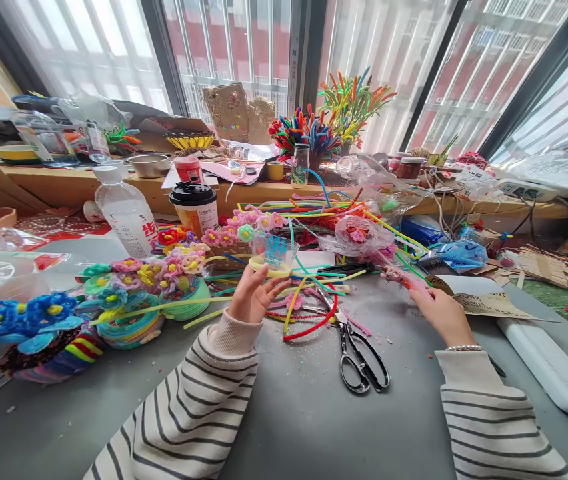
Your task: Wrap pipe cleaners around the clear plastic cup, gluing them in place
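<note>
In my left hand (pixel 255 293) is a small clear plastic cup (pixel 277 250) with blue print and a yellowish band around its lower end; the thumb and fingers hold it from below. My right hand (pixel 441 313) is closed around the narrow pink end of a flower wrapped in clear plastic (pixel 361 233), whose head points left. Between the hands lie black-handled scissors (pixel 361 363), blades pointing away from me. Red and yellow pipe cleaners (pixel 314 332) curve beside the blades.
Fuzzy-flower baskets (pixel 129 320) crowd the left, near a water bottle (pixel 127 213) and a lidded coffee cup (pixel 194 207). A white device (pixel 549 367) and wooden sticks (pixel 544 267) lie at right. A cluttered ledge holds pipe-cleaner bunches (pixel 304 137) and a glass jar (pixel 300 165).
</note>
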Demonstrator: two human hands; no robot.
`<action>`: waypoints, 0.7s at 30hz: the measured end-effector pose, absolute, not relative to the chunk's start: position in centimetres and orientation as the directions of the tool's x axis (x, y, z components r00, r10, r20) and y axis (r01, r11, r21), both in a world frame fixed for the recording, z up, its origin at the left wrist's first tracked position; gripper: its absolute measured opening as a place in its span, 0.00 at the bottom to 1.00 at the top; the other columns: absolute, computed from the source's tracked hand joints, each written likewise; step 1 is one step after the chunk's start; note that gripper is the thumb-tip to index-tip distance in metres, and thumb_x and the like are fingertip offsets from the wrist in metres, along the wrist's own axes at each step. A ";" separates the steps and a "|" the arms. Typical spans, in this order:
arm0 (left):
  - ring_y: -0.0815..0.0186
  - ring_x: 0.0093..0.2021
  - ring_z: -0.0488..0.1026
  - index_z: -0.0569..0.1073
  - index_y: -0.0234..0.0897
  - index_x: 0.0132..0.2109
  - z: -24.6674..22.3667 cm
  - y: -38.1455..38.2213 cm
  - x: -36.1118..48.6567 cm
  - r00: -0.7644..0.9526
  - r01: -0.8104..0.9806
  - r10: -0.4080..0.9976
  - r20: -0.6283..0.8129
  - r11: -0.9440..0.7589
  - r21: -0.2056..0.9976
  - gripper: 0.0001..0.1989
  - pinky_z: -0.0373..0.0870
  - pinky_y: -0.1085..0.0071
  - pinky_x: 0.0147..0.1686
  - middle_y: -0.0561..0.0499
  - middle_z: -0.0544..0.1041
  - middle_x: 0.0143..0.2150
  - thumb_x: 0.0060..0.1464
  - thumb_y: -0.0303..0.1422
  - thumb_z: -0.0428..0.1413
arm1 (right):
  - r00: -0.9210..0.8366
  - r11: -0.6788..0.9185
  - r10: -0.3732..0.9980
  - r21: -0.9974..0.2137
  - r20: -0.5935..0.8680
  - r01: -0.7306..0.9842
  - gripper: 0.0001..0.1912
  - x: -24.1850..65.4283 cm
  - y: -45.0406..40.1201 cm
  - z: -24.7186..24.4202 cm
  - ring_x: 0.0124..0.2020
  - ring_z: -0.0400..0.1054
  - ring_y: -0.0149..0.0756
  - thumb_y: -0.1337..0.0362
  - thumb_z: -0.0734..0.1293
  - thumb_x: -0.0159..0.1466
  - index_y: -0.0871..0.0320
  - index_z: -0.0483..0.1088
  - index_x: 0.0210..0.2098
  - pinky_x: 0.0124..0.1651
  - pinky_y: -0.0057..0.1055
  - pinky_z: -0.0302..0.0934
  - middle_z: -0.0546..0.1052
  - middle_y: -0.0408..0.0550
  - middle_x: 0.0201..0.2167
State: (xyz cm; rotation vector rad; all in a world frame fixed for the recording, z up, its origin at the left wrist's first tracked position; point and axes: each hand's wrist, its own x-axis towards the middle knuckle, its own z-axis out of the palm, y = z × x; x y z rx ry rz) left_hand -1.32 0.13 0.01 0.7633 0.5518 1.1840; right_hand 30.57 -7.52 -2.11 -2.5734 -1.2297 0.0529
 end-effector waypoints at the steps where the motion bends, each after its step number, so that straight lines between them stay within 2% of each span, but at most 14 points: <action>1: 0.63 0.40 0.74 0.65 0.39 0.40 0.0 0.2 -1.3 0.297 -0.603 0.955 0.004 0.184 0.776 0.16 0.69 0.65 0.44 0.50 0.74 0.40 0.43 0.36 0.58 | 0.645 -0.596 0.754 -0.281 0.124 0.752 0.27 30.5 -7.6 -2.0 0.38 0.70 0.46 0.51 0.55 0.55 0.66 0.68 0.42 0.35 0.33 0.61 0.75 0.60 0.37; 4: 0.63 0.40 0.74 0.65 0.39 0.42 -0.1 0.3 -1.4 0.297 -0.582 0.955 -0.016 0.194 0.790 0.18 0.69 0.66 0.43 0.50 0.74 0.40 0.42 0.36 0.58 | 0.666 -0.610 0.723 -0.285 0.182 0.739 0.33 30.3 -7.8 -2.1 0.43 0.67 0.49 0.47 0.55 0.54 0.67 0.61 0.49 0.38 0.35 0.60 0.71 0.62 0.44; 9: 0.62 0.40 0.74 0.65 0.39 0.44 -0.2 0.4 -1.5 0.283 -0.568 0.958 -0.035 0.197 0.799 0.20 0.70 0.67 0.40 0.49 0.74 0.40 0.42 0.37 0.58 | 0.635 -0.599 0.768 -0.250 0.091 0.761 0.26 30.9 -8.4 -3.6 0.36 0.70 0.50 0.50 0.59 0.52 0.62 0.66 0.42 0.32 0.36 0.60 0.75 0.58 0.35; 13: 0.62 0.39 0.74 0.65 0.40 0.41 -0.3 0.4 -1.5 0.291 -0.579 0.956 -0.028 0.199 0.790 0.18 0.70 0.66 0.40 0.50 0.74 0.39 0.40 0.36 0.59 | 0.626 -0.596 0.775 -0.229 0.088 0.769 0.26 31.3 -8.9 -4.4 0.38 0.69 0.50 0.50 0.56 0.54 0.62 0.65 0.43 0.32 0.36 0.59 0.74 0.59 0.37; 21: 0.63 0.38 0.74 0.64 0.39 0.42 -0.3 0.2 -1.2 0.257 -0.598 0.966 -0.004 0.163 0.784 0.19 0.69 0.64 0.42 0.51 0.74 0.38 0.41 0.34 0.59 | 0.637 -0.599 0.761 -0.244 0.121 0.762 0.27 30.3 -8.9 -4.1 0.39 0.68 0.52 0.49 0.56 0.54 0.64 0.63 0.43 0.33 0.37 0.59 0.73 0.61 0.39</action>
